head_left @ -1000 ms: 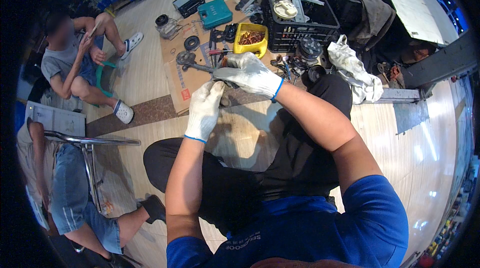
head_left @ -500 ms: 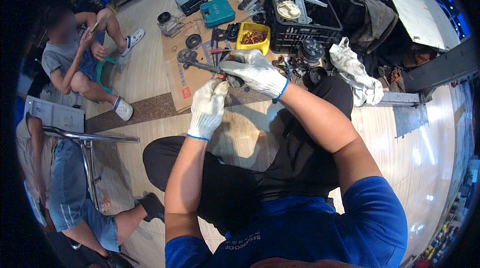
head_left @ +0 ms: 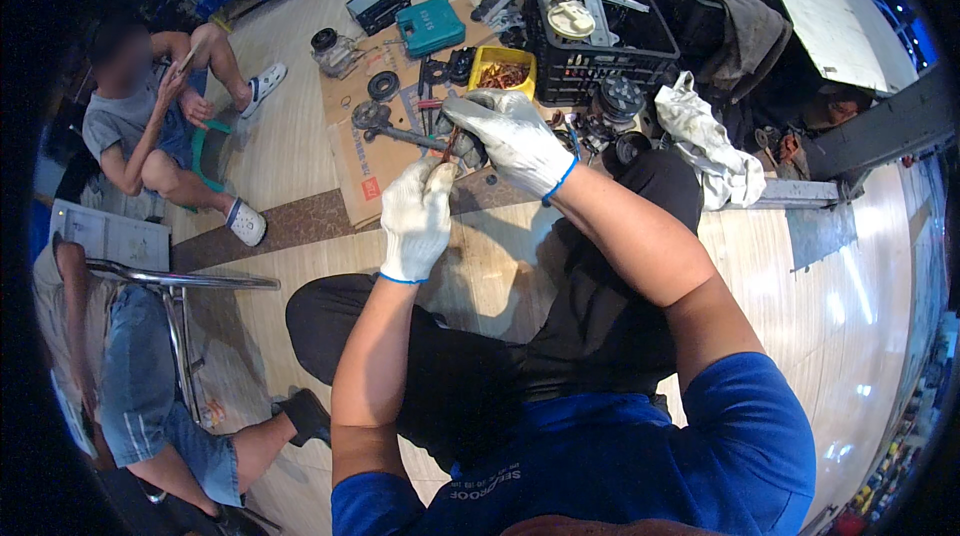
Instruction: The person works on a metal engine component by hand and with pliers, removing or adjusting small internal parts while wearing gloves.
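Both my hands wear white knit gloves with blue cuffs and meet in front of me, above the cardboard. My left hand is closed, its thumb and fingertips pinching a thin reddish-brown piece that points up toward the other hand. My right hand curls from above round a dark part, mostly hidden under its fingers; its kind cannot be made out. Just beyond the fingertips lie a red-handled tool and a grey metal arm with a round end.
A yellow tray of small copper-coloured pieces, a teal case and a black crate stand ahead. A white cloth lies at right by a metal beam. One person sits far left, another near left beside a chrome-framed chair.
The reddish-brown piece now shows plainly between my hands, and less of the dark part is visible. My left hand has shifted slightly; my right hand has tilted a little.
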`<state>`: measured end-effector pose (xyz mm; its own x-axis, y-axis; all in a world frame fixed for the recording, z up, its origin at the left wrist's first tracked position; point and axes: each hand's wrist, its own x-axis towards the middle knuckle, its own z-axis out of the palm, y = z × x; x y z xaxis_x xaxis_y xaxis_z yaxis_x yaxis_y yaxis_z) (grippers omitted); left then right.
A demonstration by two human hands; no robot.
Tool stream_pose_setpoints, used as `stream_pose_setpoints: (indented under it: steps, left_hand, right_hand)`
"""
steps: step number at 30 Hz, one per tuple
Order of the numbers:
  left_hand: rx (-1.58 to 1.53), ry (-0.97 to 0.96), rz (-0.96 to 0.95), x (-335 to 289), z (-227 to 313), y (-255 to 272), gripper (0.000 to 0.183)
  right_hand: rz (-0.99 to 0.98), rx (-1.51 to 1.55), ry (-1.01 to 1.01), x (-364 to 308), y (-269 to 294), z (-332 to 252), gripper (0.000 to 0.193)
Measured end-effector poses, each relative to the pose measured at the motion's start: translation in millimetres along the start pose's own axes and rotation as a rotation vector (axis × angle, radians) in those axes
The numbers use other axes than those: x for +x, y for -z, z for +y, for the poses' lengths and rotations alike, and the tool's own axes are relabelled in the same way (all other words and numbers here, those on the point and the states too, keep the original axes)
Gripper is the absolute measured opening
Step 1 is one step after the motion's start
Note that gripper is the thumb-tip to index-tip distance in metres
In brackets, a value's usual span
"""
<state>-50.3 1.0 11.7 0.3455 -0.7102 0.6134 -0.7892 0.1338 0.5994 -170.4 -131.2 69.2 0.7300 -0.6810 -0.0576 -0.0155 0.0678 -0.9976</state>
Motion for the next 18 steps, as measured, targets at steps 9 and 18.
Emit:
stream_pose_setpoints:
  steps: [9, 18]
  left_hand:
    - [-1.051, 0.808, -0.291, 3.6, 5.0, 10.9, 0.026]
    - [-1.126, 0.914, -0.324, 2.2, 12.7, 15.0, 0.023]
  right_hand:
    - [-0.334, 0.183, 0.072, 17.1, 21.3, 22.8, 0.033]
    - [-0.214, -0.279, 0.146, 1.7, 21.1, -4.1, 0.028]
